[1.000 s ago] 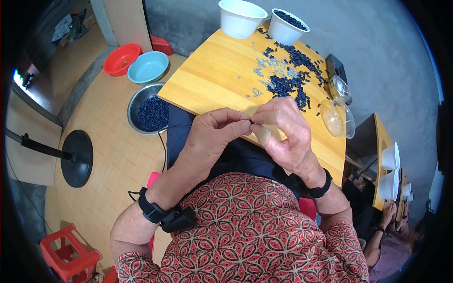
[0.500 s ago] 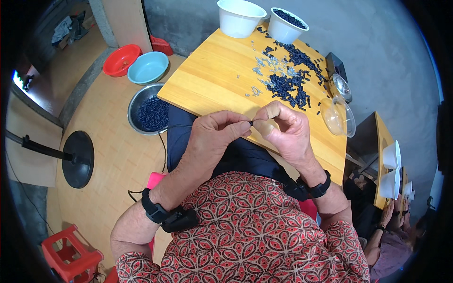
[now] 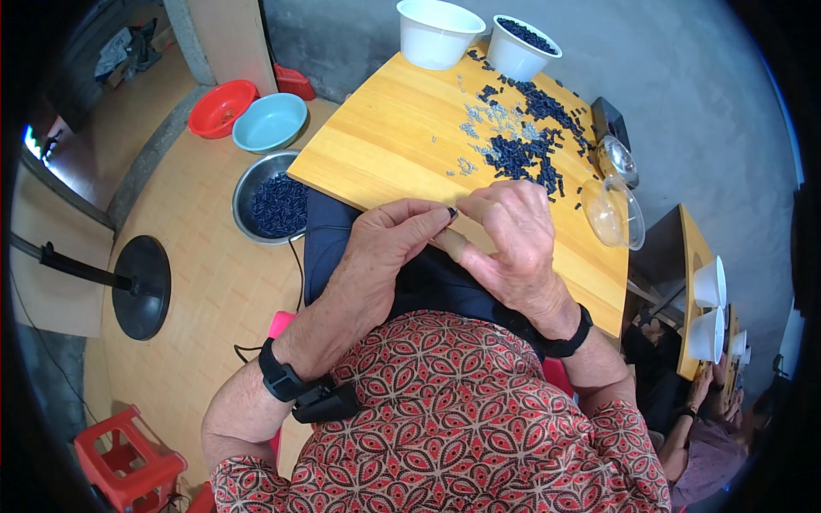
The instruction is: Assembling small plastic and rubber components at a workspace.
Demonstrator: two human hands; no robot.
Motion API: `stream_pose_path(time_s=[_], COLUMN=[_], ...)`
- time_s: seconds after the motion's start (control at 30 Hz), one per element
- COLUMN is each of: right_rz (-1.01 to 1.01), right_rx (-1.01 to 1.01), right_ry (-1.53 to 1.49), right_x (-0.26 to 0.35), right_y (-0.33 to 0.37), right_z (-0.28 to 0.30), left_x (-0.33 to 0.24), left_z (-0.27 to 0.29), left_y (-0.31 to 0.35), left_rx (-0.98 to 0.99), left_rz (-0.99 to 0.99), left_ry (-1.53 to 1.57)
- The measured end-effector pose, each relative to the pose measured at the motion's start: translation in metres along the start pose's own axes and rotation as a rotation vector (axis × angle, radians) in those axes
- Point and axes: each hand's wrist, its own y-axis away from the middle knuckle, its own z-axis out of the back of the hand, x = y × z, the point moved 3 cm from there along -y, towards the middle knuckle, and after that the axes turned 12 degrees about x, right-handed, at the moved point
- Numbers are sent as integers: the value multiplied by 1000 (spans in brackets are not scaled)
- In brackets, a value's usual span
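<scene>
Between the thumb and forefinger of my left hand (image 3: 398,235) a small black cylindrical piece (image 3: 452,212) is pinched, its end poking out. My right hand (image 3: 513,244) is close beside it, forefinger by the piece and thumb stretched below; its fingers are apart, and I see nothing held in them. Tan coverings wrap the right thumb and forefinger. Beyond my hands, loose black pieces (image 3: 520,158) lie in a pile on the wooden table (image 3: 376,128), with small silvery parts (image 3: 500,120) scattered among them.
At the table's back stand a white tub (image 3: 438,38) and another tub of black pieces (image 3: 522,53). A clear plastic bowl (image 3: 617,214) lies on the right. On the floor, a metal basin (image 3: 248,214) holds dark pieces. A co-worker's arm (image 3: 684,445) shows at lower right.
My right hand has come off its pinch at the black piece; its fingers have spread and the thumb has dropped lower. The left hand keeps its hold almost in place.
</scene>
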Motion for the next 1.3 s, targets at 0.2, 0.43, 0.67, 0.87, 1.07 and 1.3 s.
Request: stream_pose_path(time_s=[0.2,0.43,0.67,0.87,1.07,1.3], right_rz=[43,88,154,154,80,88], right_rx=[101,190,242,244,24,54], right_ry=[100,137,175,132,57,10], right_x=[2,-2,1,-4,-2,-3], right_y=[-7,-12,-15,-10,-3,5], right_z=[3,1,-4,-11,-10,-12], left_x=[-1,3,3,1,3,2], left_z=[1,-4,4,-1,-2,1], left_y=[1,-1,1,2,3,3], left_rx=[-12,-40,-60,-70,-42,2], left_rz=[-1,-54,-30,-46,-25,5], left_ry=[-2,50,-22,-80,-68,-123])
